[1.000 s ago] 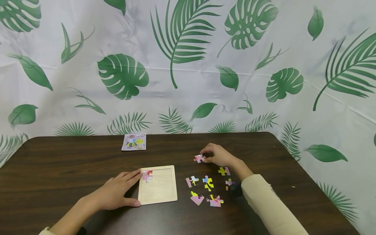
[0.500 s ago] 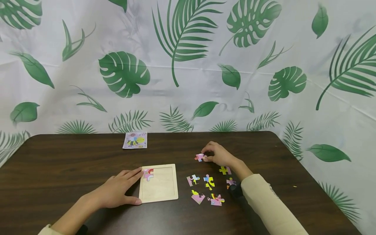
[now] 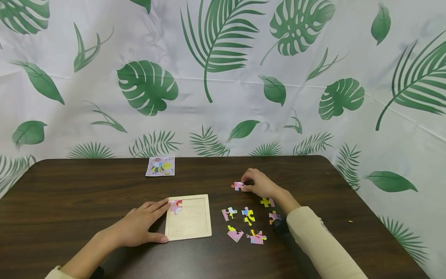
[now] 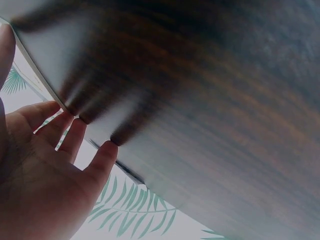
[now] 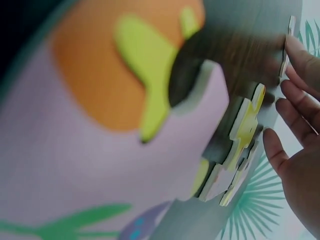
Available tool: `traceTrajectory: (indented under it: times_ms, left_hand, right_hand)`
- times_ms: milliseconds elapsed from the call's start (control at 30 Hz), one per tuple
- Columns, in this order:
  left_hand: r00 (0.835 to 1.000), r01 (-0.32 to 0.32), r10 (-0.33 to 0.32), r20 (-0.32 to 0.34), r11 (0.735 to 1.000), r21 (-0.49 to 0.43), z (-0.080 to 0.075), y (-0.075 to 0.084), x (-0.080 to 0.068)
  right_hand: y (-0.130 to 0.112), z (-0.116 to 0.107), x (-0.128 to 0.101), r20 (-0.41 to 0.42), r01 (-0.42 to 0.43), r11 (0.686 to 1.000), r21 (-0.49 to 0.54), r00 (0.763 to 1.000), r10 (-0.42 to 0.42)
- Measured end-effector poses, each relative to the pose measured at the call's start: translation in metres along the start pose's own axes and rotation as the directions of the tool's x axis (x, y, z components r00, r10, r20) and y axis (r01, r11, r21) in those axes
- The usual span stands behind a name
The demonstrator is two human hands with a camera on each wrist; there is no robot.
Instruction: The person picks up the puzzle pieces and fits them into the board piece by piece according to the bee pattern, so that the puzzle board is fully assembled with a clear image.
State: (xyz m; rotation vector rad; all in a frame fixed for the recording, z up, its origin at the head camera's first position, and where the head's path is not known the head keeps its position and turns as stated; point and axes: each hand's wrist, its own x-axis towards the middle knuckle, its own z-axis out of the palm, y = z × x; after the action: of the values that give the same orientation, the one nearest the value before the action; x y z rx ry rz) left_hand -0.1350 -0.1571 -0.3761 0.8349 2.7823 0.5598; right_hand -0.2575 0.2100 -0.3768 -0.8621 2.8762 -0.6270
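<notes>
My right hand [image 3: 259, 184] pinches a pink puzzle piece [image 3: 237, 186] between thumb and fingers, at the back of the loose pieces. In the right wrist view this piece [image 5: 287, 50] shows edge-on at the fingertips. My left hand [image 3: 141, 224] lies along the left edge of a square wooden puzzle tray [image 3: 188, 235], fingertips at its far left corner and thumb at its near left corner. Inside that far left corner sits a pink piece with red [image 3: 176, 207]. In the left wrist view the left hand's fingers [image 4: 75, 137] touch the tray's edge and tabletop.
Several loose pieces lie right of the tray, among them a yellow-and-blue one [image 3: 248, 216] and a yellow one [image 3: 266, 202]. Toward the back edge of the dark wooden table [image 3: 87, 186] lies a bee picture card [image 3: 160, 166]. A leaf-print cloth [image 3: 223, 97] hangs behind.
The pink piece in my right hand has turned slightly between the fingers. My left hand stays at the tray. The whole head view has shifted a little.
</notes>
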Motion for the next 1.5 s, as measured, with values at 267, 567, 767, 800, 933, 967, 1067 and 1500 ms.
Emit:
traceTrajectory:
  times_ms: [267, 567, 767, 800, 933, 967, 1067, 1500]
  left_hand:
    - [1.0, 0.001, -0.001, 0.004, 1.0, 0.001, -0.001, 0.0, 0.0]
    - [1.0, -0.005, 0.005, 0.006, 1.0, 0.004, -0.001, 0.001, 0.0]
    - [1.0, -0.011, 0.011, 0.0, 1.0, 0.005, -0.001, 0.0, 0.0]
    - [1.0, -0.011, 0.011, 0.001, 1.0, 0.005, -0.001, 0.0, 0.0]
    - [1.0, -0.007, 0.007, 0.008, 1.0, 0.0, 0.0, 0.0, 0.0]
    - [1.0, -0.006, 0.006, 0.009, 1.0, 0.0, 0.0, 0.0, 0.0]
    - [1.0, -0.004, 0.004, 0.011, 1.0, 0.001, 0.0, 0.0, 0.0]
    - [1.0, 0.0, 0.0, 0.022, 1.0, -0.005, 0.0, 0.0, 0.001]
  right_hand:
    - [-0.002, -0.003, -0.001, 0.01, 0.003, 1.0, -0.019, 1.0, -0.003]
    - [-0.001, -0.005, -0.003, 0.018, 0.005, 1.0, -0.011, 1.0, -0.005]
    - [0.001, -0.006, -0.005, 0.028, -0.031, 0.999, 0.029, 0.999, 0.03]
    - [0.001, -0.006, -0.006, 0.03, -0.031, 0.999, 0.034, 0.999, 0.03]
    - [0.001, -0.008, -0.008, 0.039, -0.036, 0.998, 0.06, 0.999, 0.034]
    - [0.0, -0.008, -0.009, 0.04, -0.038, 0.997, 0.062, 0.999, 0.036]
    - [-0.002, -0.01, -0.009, 0.038, -0.038, 0.997, 0.064, 0.999, 0.036]
    - [-0.023, -0.012, -0.002, 0.034, 0.028, 0.996, 0.09, 0.999, -0.031]
